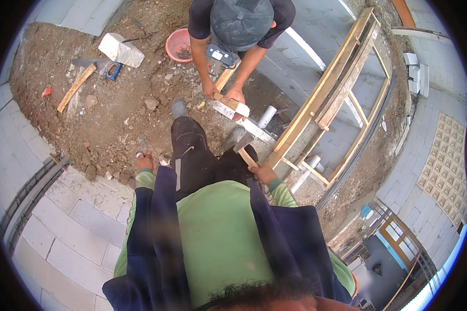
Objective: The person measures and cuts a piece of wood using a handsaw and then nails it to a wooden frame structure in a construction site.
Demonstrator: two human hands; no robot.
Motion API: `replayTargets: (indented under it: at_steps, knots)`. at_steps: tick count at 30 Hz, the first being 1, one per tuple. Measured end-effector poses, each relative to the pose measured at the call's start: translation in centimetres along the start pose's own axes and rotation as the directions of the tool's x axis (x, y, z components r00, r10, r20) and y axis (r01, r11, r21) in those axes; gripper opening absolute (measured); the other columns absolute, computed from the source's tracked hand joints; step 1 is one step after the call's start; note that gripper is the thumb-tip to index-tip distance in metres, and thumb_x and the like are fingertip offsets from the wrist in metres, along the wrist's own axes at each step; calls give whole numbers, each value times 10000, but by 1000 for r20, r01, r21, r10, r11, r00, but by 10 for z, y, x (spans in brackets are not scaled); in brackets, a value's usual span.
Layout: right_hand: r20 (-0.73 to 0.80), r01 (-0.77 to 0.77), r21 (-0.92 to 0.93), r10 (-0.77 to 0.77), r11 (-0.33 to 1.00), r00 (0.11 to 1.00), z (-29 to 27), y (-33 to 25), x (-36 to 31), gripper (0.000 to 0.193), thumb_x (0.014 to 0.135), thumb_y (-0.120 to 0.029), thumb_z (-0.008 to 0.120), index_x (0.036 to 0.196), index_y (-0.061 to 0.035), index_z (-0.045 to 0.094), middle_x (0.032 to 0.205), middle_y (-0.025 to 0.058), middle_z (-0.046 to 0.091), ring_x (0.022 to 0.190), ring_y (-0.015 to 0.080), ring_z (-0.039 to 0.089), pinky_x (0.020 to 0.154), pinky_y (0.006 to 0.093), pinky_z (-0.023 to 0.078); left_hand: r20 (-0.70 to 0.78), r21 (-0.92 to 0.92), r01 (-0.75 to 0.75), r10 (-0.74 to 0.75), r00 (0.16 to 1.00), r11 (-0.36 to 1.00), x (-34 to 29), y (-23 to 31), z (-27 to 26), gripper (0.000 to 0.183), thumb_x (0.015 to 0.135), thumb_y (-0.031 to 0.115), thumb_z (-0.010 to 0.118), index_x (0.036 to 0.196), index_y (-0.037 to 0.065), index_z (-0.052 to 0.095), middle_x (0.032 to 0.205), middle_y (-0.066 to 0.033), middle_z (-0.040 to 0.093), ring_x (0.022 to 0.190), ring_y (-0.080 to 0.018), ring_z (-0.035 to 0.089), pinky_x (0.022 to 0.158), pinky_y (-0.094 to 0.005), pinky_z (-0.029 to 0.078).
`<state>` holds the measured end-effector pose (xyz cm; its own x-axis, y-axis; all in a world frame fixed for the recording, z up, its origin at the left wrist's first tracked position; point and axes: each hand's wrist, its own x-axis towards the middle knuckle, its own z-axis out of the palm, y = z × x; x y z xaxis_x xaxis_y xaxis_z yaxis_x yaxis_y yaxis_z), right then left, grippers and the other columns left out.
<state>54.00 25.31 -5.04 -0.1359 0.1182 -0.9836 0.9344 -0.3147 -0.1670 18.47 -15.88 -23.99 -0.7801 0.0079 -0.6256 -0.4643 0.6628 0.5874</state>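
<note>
My right hand (265, 174) is closed round the wooden handle of a hammer (250, 157), its dark head pointing up and away over my knee. To my left, over the soil, my left hand (144, 162) is curled, with something small and pale at its fingertips that I cannot make out. In front of me a co-worker in a dark cap (242, 23) bends forward. Both of that person's hands (235, 96) hold a short piece of wood (225, 103) against a pale narrow beam (254, 128).
A handsaw (101, 66), a wooden stick (77, 87) and a white block (122, 50) lie at far left. Near the co-worker stands a red bucket (179, 45). A wooden frame (321, 88) leans at right, beside a white pipe (266, 117). Block walls (78, 217) surround the rubble.
</note>
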Motion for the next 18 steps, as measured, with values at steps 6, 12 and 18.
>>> replayTargets:
  at_steps: [6,12,18]
  knots:
    - [3,-39,333,40,942,999,-59,104,-20,269,966,-342,662,1044,-98,581,668,-15,493,469,105,424,406,296,338,-125,400,221,-186,975,890,-160,-39,60,399,914,282,694,997,-102,626,872,-237,690,779,-318,712,644,-420,528]
    - [9,-154,509,174,847,985,-93,187,1,236,971,-341,641,1046,-122,599,647,-18,500,483,103,443,425,285,351,-53,-93,175,-181,982,980,-204,-46,107,147,989,115,613,1055,-11,649,786,-65,642,625,-148,592,543,-323,472]
    - [-30,-265,373,297,889,954,-96,221,-2,249,984,-376,600,1045,-135,597,689,-8,492,529,117,428,463,289,350,45,-509,144,-141,989,849,-182,-13,153,132,1000,99,582,1085,12,633,729,-29,606,556,-130,575,500,-284,488]
